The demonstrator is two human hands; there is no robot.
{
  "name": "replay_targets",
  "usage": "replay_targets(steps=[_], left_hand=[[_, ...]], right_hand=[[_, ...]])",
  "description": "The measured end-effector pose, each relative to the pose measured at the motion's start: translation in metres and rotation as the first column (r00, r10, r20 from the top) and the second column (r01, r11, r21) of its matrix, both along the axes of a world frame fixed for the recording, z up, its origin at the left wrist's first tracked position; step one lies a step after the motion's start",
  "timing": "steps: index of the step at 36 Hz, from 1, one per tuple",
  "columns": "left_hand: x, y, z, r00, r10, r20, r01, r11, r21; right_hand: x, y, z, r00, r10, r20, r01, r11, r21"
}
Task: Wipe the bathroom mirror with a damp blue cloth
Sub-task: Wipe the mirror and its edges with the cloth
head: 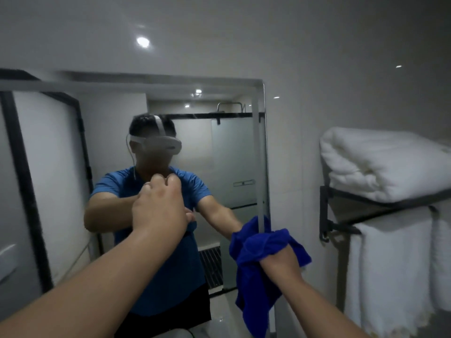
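Blue cloth (pixel 258 245) up at the bathroom mirror's (pixel 219 154) right edge.
Right hand (pixel 278 262) has its fingers wrapped tight round the bunched cloth, held at the mirror's lower right edge, a loose end hanging. Left hand (pixel 158 211) is raised before the glass, fingers (pixel 158 181) curled in, holding nothing; contact with the glass unclear.

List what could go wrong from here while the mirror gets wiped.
1. The left hand is up close to the mirror with curled fingers; if it touches the glass, it may leave smudges.
2. The blue cloth, gripped by the right hand, sits bunched at the mirror's right edge with a loose tail hanging; it might drip.
3. White towels hang just right of the mirror; a wide swing might dampen them.
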State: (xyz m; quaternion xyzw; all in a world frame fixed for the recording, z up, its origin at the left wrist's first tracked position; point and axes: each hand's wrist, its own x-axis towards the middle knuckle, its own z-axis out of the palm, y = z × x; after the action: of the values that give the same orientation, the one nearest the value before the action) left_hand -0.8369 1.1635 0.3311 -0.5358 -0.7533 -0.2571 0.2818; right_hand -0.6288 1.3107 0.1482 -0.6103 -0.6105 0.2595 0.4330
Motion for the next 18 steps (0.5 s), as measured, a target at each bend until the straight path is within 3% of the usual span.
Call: replay_targets(steps=[5,11,15,18], left_hand=[[-0.005,0.003,-0.004,0.999,-0.023,-0.042,0.024,0.999,0.032],[-0.004,0.007,0.002,0.999,-0.008,-0.051,0.01,0.999,0.035],[-0.004,0.012,0.002,0.999,0.01,-0.043,-0.009,1.0,0.027],[-0.004,0.014,0.001,0.999,0.008,-0.041,-0.007,1.0,0.029]], right_hand=[[-0.003,0.0,0.049,0.998,-0.047,-0.03,0.05,0.995,0.09],[-0.011,-0.013,0.163,0.995,-0.096,-0.011,0.094,0.934,0.346],[-0.012,-0.009,0.225,0.997,-0.075,-0.021,0.078,0.932,0.354],[-0.008,-0.003,0.229,0.998,-0.012,0.065,-0.01,0.946,0.325]])
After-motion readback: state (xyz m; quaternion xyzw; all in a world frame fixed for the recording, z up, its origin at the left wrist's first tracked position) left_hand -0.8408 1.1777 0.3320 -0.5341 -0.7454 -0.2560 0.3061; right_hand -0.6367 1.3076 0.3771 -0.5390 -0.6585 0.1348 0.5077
